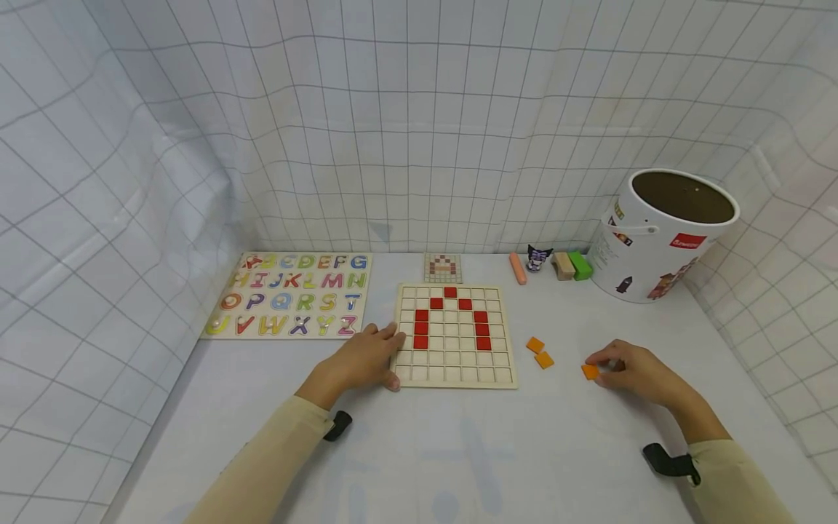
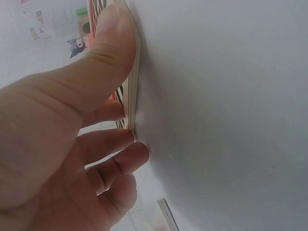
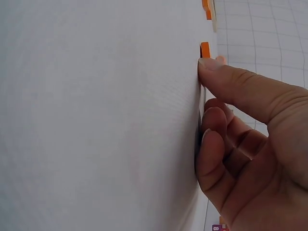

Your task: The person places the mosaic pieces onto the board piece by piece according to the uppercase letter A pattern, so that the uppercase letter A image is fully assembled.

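A wooden grid board (image 1: 452, 375) lies mid-table, with several red square tiles (image 1: 481, 328) set in an arch shape. Against its left edge rests my left hand (image 1: 368, 356), thumb near the front corner and fingers loosely bent along the side. The left wrist view shows the thumb on the board's edge (image 2: 136, 82). To the right, my right hand (image 1: 635, 372) pinches an orange square tile (image 1: 590, 372) between thumb and index finger, low at the table; the right wrist view shows that tile (image 3: 205, 49) past the thumb tip. Two more orange tiles (image 1: 544, 359) lie between board and hand.
Behind the board lies a small pattern card (image 1: 442, 268). An alphabet puzzle board (image 1: 288, 295) is at left. Toward the back right are an orange stick (image 1: 518, 268), a small dark figure (image 1: 538, 258), a wooden block (image 1: 562, 266), a green block (image 1: 580, 266) and a white bucket (image 1: 648, 251).
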Action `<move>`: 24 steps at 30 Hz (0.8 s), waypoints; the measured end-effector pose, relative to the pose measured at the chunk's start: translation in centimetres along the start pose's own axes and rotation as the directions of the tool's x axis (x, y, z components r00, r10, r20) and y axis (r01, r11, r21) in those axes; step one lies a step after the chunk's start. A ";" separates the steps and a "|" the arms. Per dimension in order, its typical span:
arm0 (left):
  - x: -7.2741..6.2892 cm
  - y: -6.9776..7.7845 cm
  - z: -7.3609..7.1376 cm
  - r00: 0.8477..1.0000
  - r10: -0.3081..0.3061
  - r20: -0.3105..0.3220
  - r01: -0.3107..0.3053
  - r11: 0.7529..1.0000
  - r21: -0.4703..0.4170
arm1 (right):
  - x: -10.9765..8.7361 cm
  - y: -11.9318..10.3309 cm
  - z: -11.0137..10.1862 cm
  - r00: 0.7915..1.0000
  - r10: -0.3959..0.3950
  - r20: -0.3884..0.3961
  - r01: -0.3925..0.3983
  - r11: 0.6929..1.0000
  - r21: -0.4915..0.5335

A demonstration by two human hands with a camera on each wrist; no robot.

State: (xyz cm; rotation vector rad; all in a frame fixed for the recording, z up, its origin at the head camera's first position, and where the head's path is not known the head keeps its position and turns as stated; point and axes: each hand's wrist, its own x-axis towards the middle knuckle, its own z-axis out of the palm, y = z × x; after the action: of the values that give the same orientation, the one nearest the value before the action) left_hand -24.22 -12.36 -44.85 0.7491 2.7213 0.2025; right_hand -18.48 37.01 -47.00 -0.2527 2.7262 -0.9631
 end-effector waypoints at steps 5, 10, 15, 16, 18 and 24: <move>-0.1 0.0 -0.1 1.000 0.000 0.005 0.000 1.000 -0.012 | 0.1 -0.1 -0.2 1.000 0.011 0.001 -0.011 0.999 -0.038; 0.0 -0.2 0.1 1.000 0.000 0.007 0.000 1.000 -0.001 | 0.9 -0.8 -0.6 0.999 0.054 0.007 -0.054 0.998 0.021; 0.2 -0.3 0.4 1.000 0.003 0.010 -0.004 1.000 0.008 | 2.2 -1.9 -1.0 0.998 0.068 -0.010 -0.066 0.991 0.114; 0.3 -0.3 0.4 1.000 0.004 0.009 -0.004 1.000 0.007 | 2.5 -2.1 -1.0 0.998 0.063 -0.016 -0.060 0.990 0.126; 0.3 -0.3 0.4 1.000 0.006 0.007 -0.006 1.000 0.005 | 3.1 -2.7 -1.0 0.998 0.050 -0.027 -0.046 0.987 0.152; 0.4 -0.4 0.5 1.000 0.001 0.005 -0.001 1.000 0.016 | 5.4 -4.8 0.0 0.998 0.032 -0.048 -0.022 0.980 0.196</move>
State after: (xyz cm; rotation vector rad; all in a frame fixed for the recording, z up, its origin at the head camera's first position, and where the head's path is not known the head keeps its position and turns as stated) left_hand -24.55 -12.47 -45.47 0.7538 2.7212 0.1791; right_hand -23.22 32.02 -44.87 -0.1571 2.6473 -1.2359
